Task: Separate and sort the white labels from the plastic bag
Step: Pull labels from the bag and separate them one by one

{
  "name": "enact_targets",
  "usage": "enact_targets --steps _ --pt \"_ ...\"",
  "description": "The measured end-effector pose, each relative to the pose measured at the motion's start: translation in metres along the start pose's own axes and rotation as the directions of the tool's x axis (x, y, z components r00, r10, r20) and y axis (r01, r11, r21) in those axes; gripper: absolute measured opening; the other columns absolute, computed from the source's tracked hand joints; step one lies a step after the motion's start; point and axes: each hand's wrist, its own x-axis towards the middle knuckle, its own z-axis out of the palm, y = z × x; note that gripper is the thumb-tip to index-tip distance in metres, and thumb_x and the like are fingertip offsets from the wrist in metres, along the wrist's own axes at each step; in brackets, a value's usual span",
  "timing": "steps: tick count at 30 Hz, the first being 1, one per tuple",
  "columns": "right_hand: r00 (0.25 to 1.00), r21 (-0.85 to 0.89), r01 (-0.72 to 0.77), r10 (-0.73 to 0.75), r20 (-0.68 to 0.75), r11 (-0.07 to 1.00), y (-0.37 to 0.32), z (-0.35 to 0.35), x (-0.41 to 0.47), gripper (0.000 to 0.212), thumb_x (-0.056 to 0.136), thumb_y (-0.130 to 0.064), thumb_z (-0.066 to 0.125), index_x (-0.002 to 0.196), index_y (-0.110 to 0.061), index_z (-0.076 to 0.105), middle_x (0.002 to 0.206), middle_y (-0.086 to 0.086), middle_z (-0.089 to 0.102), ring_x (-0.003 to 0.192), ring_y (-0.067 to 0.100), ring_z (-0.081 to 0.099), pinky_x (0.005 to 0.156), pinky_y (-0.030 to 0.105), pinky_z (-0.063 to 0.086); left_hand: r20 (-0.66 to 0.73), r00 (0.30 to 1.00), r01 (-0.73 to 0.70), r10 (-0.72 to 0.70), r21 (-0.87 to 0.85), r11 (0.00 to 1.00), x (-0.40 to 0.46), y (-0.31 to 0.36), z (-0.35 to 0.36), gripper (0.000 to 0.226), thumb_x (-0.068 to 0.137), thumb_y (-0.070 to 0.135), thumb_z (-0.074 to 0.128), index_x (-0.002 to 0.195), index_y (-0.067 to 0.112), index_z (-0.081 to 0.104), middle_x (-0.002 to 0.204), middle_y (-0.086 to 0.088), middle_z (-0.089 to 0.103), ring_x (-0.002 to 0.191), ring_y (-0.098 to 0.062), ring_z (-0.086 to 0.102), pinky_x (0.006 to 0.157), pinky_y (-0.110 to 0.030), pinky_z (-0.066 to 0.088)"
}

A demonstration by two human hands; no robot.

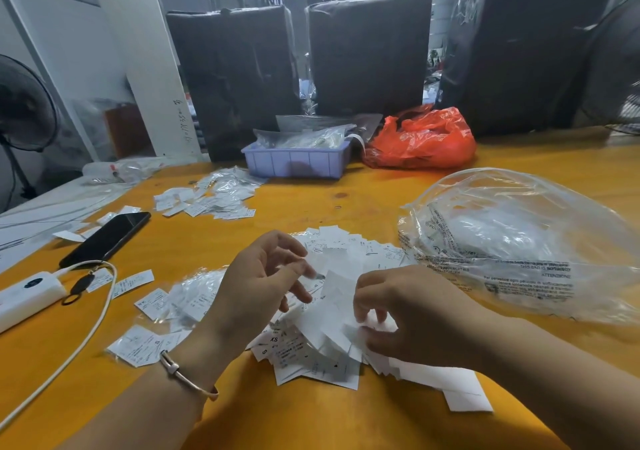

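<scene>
A heap of white labels [332, 342] lies on the orange table [311, 422] in front of me. My left hand [258, 287] hovers over the heap's left side with fingers loosely spread, its thumb and forefinger touching a small clear sleeve [313, 269]. My right hand [412, 318] sits on the heap's right side and pinches a white label [337, 288] that stands up between the hands. A large clear plastic bag [519, 241] with printed warnings lies to the right. Labels in small clear sleeves [194, 297] lie left of the heap.
Another pile of labels [211, 196] lies further back. A black phone [107, 238], a white power bank [26, 295] and its cable [86, 332] sit at the left. A lilac tray [294, 160] and an orange bag [422, 141] stand at the back, before dark wrapped bundles [367, 51].
</scene>
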Motion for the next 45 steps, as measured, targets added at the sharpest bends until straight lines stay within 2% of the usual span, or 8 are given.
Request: enact_targets --steps 6,14,18,25,32,36,39,45 --pt "0.996 -0.108 0.057 -0.063 -0.058 0.993 -0.001 0.001 -0.001 0.018 0.087 -0.032 0.052 0.088 -0.023 0.067 0.093 -0.009 0.064 0.079 0.015 0.059 0.069 0.032 0.051 0.002 1.000 0.010 -0.010 -0.022 1.000 0.000 -0.001 -0.001 0.024 0.085 -0.005 0.069 0.099 0.014 0.062 0.083 -0.005 0.074 0.066 -0.016 0.069 0.056 -0.017 0.050" --pt "0.917 0.135 0.047 0.011 -0.400 0.990 -0.001 -0.001 -0.001 0.008 0.078 -0.022 0.065 0.070 -0.019 0.067 0.084 -0.009 0.065 0.078 0.013 0.059 0.058 0.031 0.050 -0.058 0.998 -0.035 0.037 0.025 0.999 0.000 -0.002 -0.001 0.008 0.082 0.011 0.077 0.079 0.019 0.076 0.078 -0.004 0.073 0.067 -0.018 0.067 0.067 -0.030 0.057" --pt "0.926 0.344 0.065 0.072 -0.370 0.937 0.000 -0.002 0.000 0.005 0.081 -0.018 0.072 0.076 -0.017 0.069 0.086 -0.008 0.066 0.083 0.008 0.058 0.063 0.023 0.049 -0.095 0.994 -0.060 0.059 -0.006 0.998 0.000 -0.002 -0.001 0.008 0.082 0.018 0.077 0.078 0.024 0.078 0.072 -0.008 0.069 0.059 -0.007 0.058 0.057 -0.017 0.051" --pt "0.904 0.603 0.071 0.204 -0.375 0.795 0.004 -0.007 -0.001 0.007 0.078 -0.018 0.077 0.075 -0.015 0.071 0.075 -0.002 0.071 0.068 0.019 0.065 0.062 0.038 0.053 -0.109 0.993 -0.041 0.040 -0.001 0.999 0.000 -0.002 0.000 0.018 0.073 0.043 0.070 0.078 0.026 0.076 0.067 -0.005 0.064 0.056 -0.005 0.054 0.057 -0.020 0.049" --pt "0.853 0.679 0.053 0.320 -0.411 0.732 0.006 -0.005 0.000 0.022 0.076 -0.001 0.077 0.069 -0.014 0.061 0.069 0.002 0.067 0.060 0.005 0.056 0.054 0.022 0.044 -0.090 0.995 -0.039 0.035 -0.040 0.998 0.001 -0.001 0.001 0.023 0.076 0.042 0.067 0.074 0.021 0.075 0.060 0.004 0.063 0.053 -0.004 0.053 0.051 -0.012 0.042" --pt "0.852 0.702 0.022 0.354 -0.386 0.712 0.009 -0.007 0.001 0.017 0.076 0.000 0.075 0.081 -0.013 0.066 0.076 -0.001 0.071 0.065 0.008 0.060 0.056 0.028 0.049 -0.068 0.997 -0.035 0.031 -0.063 0.997 0.001 -0.001 0.002 0.026 0.079 0.040 0.065 0.071 0.017 0.074 0.062 0.001 0.065 0.055 -0.005 0.055 0.052 -0.011 0.042" --pt "0.851 0.768 -0.003 0.406 -0.334 0.640 0.013 -0.006 0.001 0.018 0.077 -0.002 0.075 0.088 -0.015 0.069 0.078 -0.002 0.073 0.063 0.002 0.060 0.057 0.020 0.048 -0.034 0.999 -0.038 0.037 -0.016 0.999 0.000 -0.001 0.002 0.027 0.076 0.038 0.068 0.075 0.012 0.073 0.065 -0.004 0.067 0.058 -0.005 0.059 0.054 -0.012 0.045" --pt "0.836 0.883 0.025 0.474 -0.275 0.468 0.019 -0.002 0.004 0.044 0.083 0.006 0.066 0.113 -0.025 0.066 0.075 0.003 0.065 0.063 0.010 0.058 0.055 0.020 0.046 0.028 0.998 -0.061 0.061 0.001 0.998 -0.001 -0.001 0.003 0.023 0.070 0.036 0.075 0.069 0.014 0.068 0.068 -0.010 0.064 0.063 -0.011 0.058 0.063 -0.022 0.052"
